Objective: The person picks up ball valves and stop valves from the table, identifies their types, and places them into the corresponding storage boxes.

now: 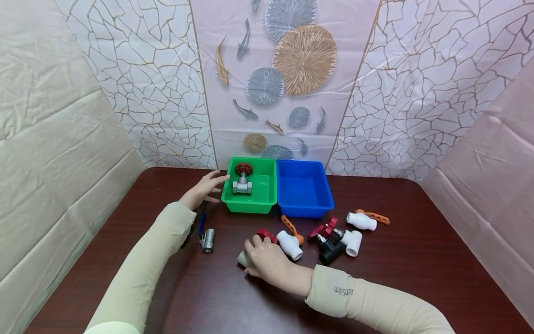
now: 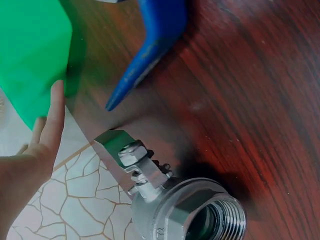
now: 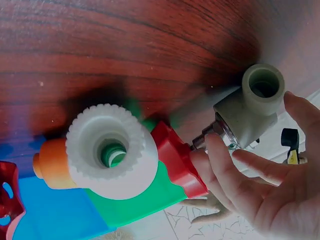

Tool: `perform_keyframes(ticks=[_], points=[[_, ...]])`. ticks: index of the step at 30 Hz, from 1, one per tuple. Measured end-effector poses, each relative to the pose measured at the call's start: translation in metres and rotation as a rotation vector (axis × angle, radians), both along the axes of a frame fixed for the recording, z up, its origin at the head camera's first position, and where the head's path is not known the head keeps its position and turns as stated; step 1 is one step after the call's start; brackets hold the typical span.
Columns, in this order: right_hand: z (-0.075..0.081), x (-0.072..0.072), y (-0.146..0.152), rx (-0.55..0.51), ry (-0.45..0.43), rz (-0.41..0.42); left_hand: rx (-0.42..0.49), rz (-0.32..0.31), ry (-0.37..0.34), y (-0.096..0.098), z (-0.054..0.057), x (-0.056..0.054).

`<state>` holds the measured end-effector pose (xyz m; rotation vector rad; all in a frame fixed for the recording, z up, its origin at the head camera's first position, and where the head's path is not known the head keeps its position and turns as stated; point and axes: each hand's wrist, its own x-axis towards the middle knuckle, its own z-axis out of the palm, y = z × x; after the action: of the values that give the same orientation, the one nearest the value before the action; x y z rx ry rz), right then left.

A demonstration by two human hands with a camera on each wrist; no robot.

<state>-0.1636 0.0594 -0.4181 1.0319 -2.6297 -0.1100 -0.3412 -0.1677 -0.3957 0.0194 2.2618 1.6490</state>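
My left hand (image 1: 206, 189) has its fingers spread at the left wall of the green bin (image 1: 250, 207); a fingertip meets the wall in the left wrist view. Inside the bin sits a metal gate valve (image 1: 242, 186) with a red handwheel. Below that hand lies a steel ball valve (image 2: 187, 210) with a blue lever (image 2: 160, 30). My right hand (image 1: 271, 262) grips a grey valve (image 3: 245, 115) with a red handle (image 3: 177, 160), thumb by its pipe end and fingers at its stem. Next to it lies a white ball valve (image 1: 289, 245) with an orange handle.
A blue bin (image 1: 306, 212) adjoins the green one. Right of centre lie a black valve (image 1: 331, 252) and a white valve (image 1: 352, 242) with red handles close together. Another white ball valve (image 1: 361, 221) with an orange lever lies farther right. Patterned cloth walls surround the table.
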Motion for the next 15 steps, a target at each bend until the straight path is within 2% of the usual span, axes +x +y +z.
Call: perform_keyframes(ticks=[4, 8, 15], points=[[-0.0023, -0.0017, 0.0, 0.007, -0.035, -0.012, 0.038, 0.011, -0.025, -0.0009, 0.0013, -0.001], [-0.0036, -0.0046, 0.0007, 0.013, -0.074, -0.011, 0.07, 0.039, -0.093, -0.0014, 0.0034, -0.0039], [0.0009, -0.0082, 0.002, 0.007, -0.194, 0.041, 0.073, 0.019, -0.184, -0.0001, 0.0079, -0.0046]])
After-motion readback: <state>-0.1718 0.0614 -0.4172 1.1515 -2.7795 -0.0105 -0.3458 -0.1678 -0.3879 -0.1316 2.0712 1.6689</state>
